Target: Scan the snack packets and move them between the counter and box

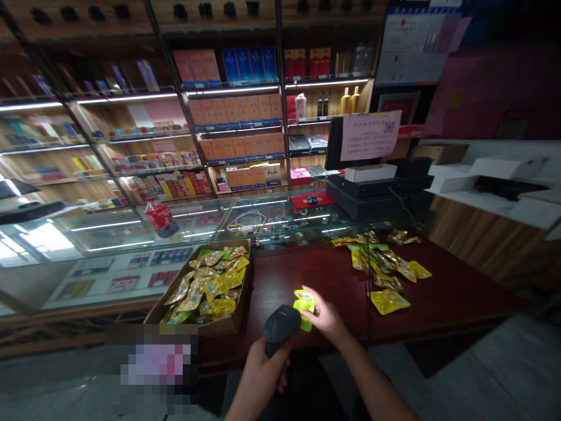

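Note:
My left hand [265,371] is wrapped round the handle of a dark barcode scanner [283,324], whose head tilts toward my other hand. Between the fingers and thumb of my right hand [324,316] is a small yellow-green snack packet [304,307], held just above the table close to the scanner. To the left, a shallow cardboard box [244,304] holds many gold, yellow and green packets [223,283]. On the right side of the table lies a loose pile of similar packets [379,260], with one yellow packet [390,301] nearest the front edge.
Behind the dark red table [302,269] runs a glass display counter [205,225] bearing a red-labelled jug [160,216], a white cable [249,225] and a mouse [312,200] on a red pad. A monitor [335,143] carries a paper notice. Stocked shelves [236,123] line the wall.

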Action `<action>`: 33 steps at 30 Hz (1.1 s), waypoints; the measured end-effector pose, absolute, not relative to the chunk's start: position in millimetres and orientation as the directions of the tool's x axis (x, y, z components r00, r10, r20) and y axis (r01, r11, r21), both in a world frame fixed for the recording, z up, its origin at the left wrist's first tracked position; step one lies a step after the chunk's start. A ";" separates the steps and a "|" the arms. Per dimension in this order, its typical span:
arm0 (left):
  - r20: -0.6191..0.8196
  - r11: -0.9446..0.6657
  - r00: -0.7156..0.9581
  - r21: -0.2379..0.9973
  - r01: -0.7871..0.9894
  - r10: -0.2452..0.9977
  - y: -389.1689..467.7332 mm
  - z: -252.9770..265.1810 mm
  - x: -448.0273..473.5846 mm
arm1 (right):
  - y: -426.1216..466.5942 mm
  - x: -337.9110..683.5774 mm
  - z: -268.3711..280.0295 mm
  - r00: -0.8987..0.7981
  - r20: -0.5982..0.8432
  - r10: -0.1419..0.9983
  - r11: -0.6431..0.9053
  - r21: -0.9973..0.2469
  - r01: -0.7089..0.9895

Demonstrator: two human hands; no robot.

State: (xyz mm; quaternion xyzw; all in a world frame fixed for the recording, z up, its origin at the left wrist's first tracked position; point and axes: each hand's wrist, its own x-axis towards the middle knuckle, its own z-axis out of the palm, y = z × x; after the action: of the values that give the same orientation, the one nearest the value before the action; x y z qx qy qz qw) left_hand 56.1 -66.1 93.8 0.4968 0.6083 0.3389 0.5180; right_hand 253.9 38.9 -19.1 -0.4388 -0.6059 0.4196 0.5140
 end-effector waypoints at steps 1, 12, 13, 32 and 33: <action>-0.298 0.279 0.034 0.924 0.262 0.954 -66.6 95.0 54.9 | 38.5 254.0 -18.6 -0.084 0.258 0.962 0.266 -0.959 0.103; -0.254 0.244 0.026 0.948 0.202 0.967 -60.3 80.2 53.7 | 35.8 253.8 -18.6 -0.146 0.224 0.964 0.237 -0.969 0.074; -0.248 0.238 0.031 0.953 0.186 0.968 -55.4 74.3 52.6 | 36.0 254.4 -20.8 -0.129 0.204 0.970 0.213 -0.975 0.065; -0.256 0.255 0.003 0.963 0.081 0.967 -10.0 13.0 28.9 | 163.9 55.3 100.1 -0.235 0.315 0.920 0.381 -0.862 0.334; -0.255 0.254 0.000 0.963 0.087 0.967 -10.0 13.2 28.6 | 169.9 64.4 97.7 -0.198 0.313 0.929 0.367 -0.843 0.394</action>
State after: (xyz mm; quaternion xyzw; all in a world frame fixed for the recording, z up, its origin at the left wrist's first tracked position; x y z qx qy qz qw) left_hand 28.6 -10.0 13.2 0.4556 0.5784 0.4066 0.5409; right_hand 64.4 169.9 97.7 -0.4673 -0.7078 0.3130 0.4274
